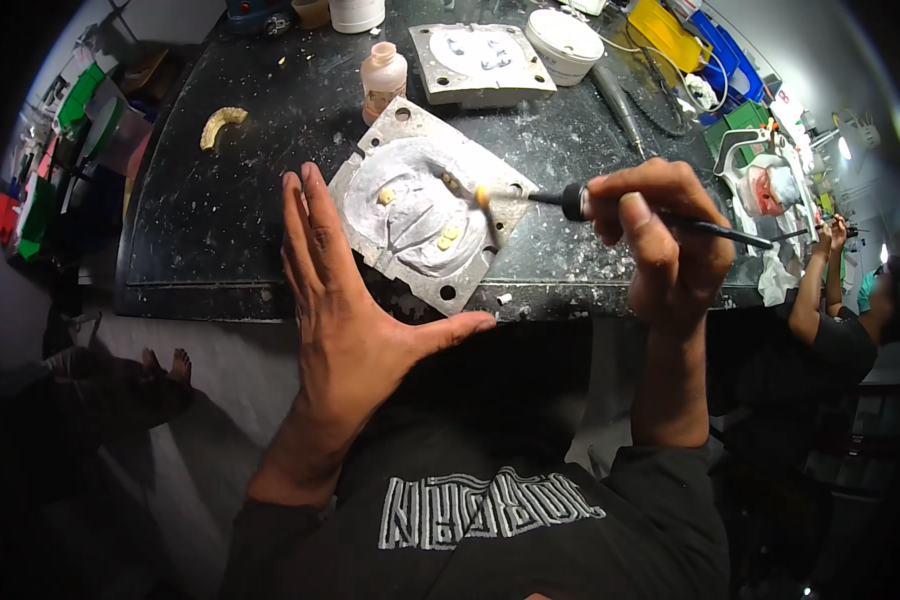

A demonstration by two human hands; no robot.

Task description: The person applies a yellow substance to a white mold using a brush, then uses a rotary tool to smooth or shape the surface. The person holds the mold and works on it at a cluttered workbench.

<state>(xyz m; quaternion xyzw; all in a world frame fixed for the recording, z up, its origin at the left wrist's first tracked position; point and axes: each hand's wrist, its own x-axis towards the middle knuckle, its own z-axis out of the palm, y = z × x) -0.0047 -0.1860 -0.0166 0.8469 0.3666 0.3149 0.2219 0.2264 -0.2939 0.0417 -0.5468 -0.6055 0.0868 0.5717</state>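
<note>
A metal denture flask half [448,293] lies at an angle at the table's near edge. White plaster [410,165] fills it, with a few yellowish teeth [448,237] set in the mould. My left hand [335,265] is open beside it, fingers stretched along the flask's left side and thumb pointing right below its near corner. In my right hand [670,235] is a slim black-handled brush [550,198], gripped like a pen. Its pale yellow tip is over the right part of the plaster; whether it touches I cannot tell.
Behind the flask stand an uncapped pinkish bottle [383,80], a second flask half [480,60] and a white tub [565,45]. A corded handpiece [620,110] lies to the right. A curved yellowish piece [222,127] rests at left. Another person [840,320] works at far right.
</note>
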